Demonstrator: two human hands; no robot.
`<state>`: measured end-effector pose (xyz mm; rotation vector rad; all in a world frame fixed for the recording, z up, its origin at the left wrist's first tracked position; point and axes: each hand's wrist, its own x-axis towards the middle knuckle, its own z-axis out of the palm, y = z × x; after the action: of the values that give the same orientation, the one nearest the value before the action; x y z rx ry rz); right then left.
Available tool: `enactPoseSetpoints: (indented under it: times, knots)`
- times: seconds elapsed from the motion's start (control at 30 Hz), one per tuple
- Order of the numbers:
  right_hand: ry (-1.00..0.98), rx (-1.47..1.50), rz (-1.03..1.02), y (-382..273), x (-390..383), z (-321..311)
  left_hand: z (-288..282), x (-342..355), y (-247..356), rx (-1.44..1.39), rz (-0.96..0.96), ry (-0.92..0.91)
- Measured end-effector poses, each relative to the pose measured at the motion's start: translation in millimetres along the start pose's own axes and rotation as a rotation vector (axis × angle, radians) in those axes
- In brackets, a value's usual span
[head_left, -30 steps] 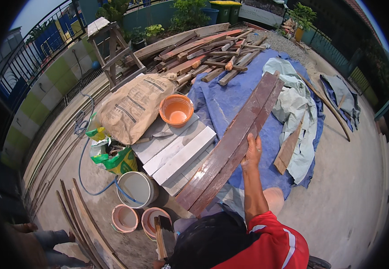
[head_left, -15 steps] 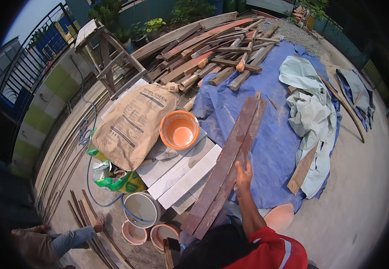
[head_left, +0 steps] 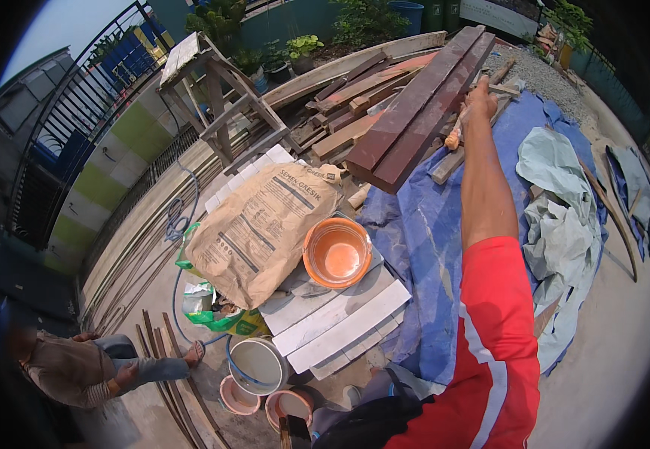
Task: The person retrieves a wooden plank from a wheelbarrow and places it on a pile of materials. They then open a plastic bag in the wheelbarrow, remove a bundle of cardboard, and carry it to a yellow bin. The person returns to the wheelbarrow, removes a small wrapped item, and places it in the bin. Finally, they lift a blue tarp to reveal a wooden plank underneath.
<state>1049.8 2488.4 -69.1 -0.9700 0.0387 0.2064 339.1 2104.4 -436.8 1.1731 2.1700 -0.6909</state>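
My right arm stretches far out over the blue tarp (head_left: 429,247). At its end my right hand (head_left: 479,101) is closed on the far right edge of a dark brown wooden plank (head_left: 422,105), a stepped piece like a door-frame timber. The plank is raised and tilted above the pile of loose timber (head_left: 347,97), covering part of it. My left hand is outside the picture. Below the plank's near end, an orange bucket (head_left: 337,253) rests on a stack of pale boards (head_left: 347,325), beside a brown paper cement sack (head_left: 265,224).
A wooden trestle (head_left: 224,112) stands behind the sack. Near my feet are a white bucket (head_left: 259,365) and two pinkish tubs (head_left: 239,395). A person (head_left: 78,367) sits at the left near long wood strips (head_left: 182,382). Grey-green sheeting (head_left: 560,202) lies crumpled on the right.
My right hand has carried the brown plank from close to my body outward and up, over the timber pile. The view has shifted, showing more of the person at the left.
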Motion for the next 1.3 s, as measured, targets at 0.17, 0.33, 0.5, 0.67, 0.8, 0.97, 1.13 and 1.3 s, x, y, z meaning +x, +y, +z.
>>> enactPoseSetpoints:
  times: [0.17, 0.33, 0.5, 0.67, 0.8, 0.97, 1.13, 1.3]
  knots:
    - [-0.464, -0.085, -0.22, 10, -43, 52, 18, -7, 21, -0.017, -0.035, -0.008]
    - [-0.733, -0.438, 0.153, 181, -176, -131, 35, -7, 31, -0.023, -0.034, -0.017]
    - [-0.723, -0.646, 0.569, 214, -311, -291, 54, -10, 28, -0.03, -0.047, -0.003]
    - [-0.911, -0.803, 0.805, 191, -376, -339, 83, -13, 19, -0.038, -0.062, 0.016]
    - [-1.112, -1.001, 0.893, 182, -401, -365, 106, -16, 13, -0.042, -0.071, 0.03]
    - [-1.766, -1.265, 0.7, 170, -433, -396, 127, -12, -4, -0.068, -0.089, 0.052]
    - [-2.129, -1.108, 0.766, 162, -482, -443, 34, -35, -97, -0.29, 0.205, 0.002]
    - [-2.071, -0.819, 1.006, 123, -530, -437, -119, -96, -158, -0.582, 0.467, -0.022]
